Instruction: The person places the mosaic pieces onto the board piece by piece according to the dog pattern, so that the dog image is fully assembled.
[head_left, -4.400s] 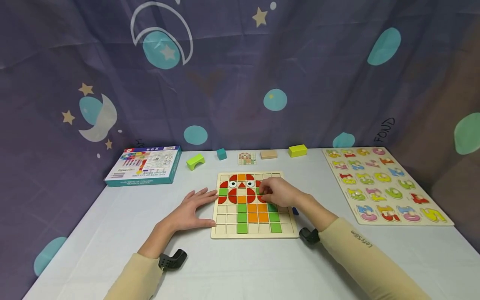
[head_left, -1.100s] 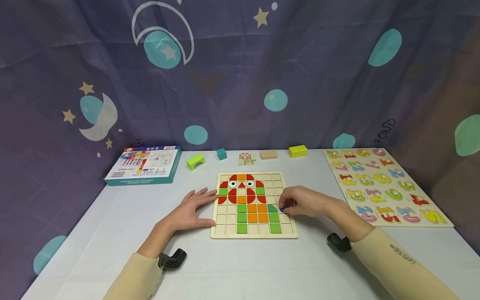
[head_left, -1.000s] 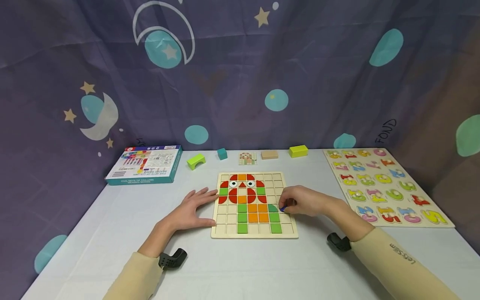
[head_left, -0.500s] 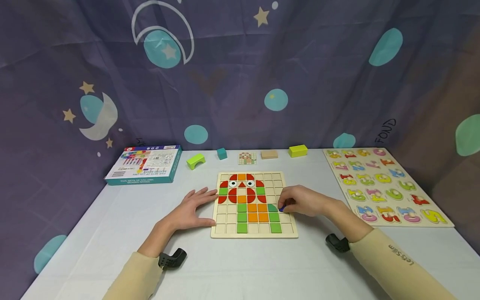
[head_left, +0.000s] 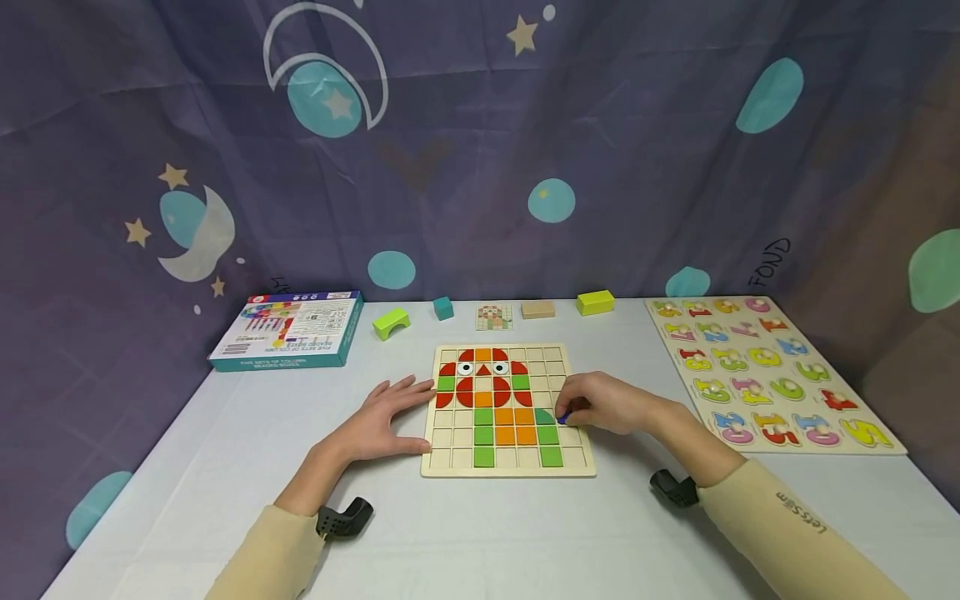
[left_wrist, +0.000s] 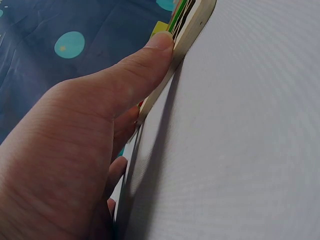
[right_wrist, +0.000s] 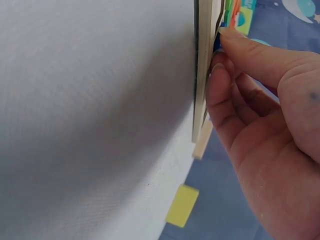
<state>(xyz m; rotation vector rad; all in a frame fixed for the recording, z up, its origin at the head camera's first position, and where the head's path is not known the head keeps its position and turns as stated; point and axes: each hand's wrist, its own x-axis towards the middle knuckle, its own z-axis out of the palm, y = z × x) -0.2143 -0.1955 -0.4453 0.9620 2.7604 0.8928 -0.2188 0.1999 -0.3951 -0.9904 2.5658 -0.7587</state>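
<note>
In the head view a wooden grid board [head_left: 450, 461] lies mid-table, partly filled with red, orange and green tiles that form a bird-like figure with two eyes. My left hand [head_left: 375, 423] rests against the board's left edge, fingers spread; in the left wrist view its thumb [left_wrist: 159, 42] touches the rim. My right hand [head_left: 603, 402] pinches a small dark blue tile [head_left: 564, 418] at a cell on the board's right side, just right of a teal quarter-round tile [head_left: 544, 416]. In the right wrist view the blue tile [right_wrist: 217, 44] is mostly hidden behind thumb and fingertips.
Behind the board stand a green arch block [head_left: 392, 322], a teal cube [head_left: 443, 308], a small pattern card [head_left: 494, 317], a tan block [head_left: 537, 309] and a yellow block [head_left: 596, 302]. A flat box [head_left: 288, 333] lies back left, a number puzzle board [head_left: 772, 375] at right.
My right hand has moved from the board's middle to its right side and now holds the blue tile. Over the last second it shifts only slightly left. The left hand stays put.
</note>
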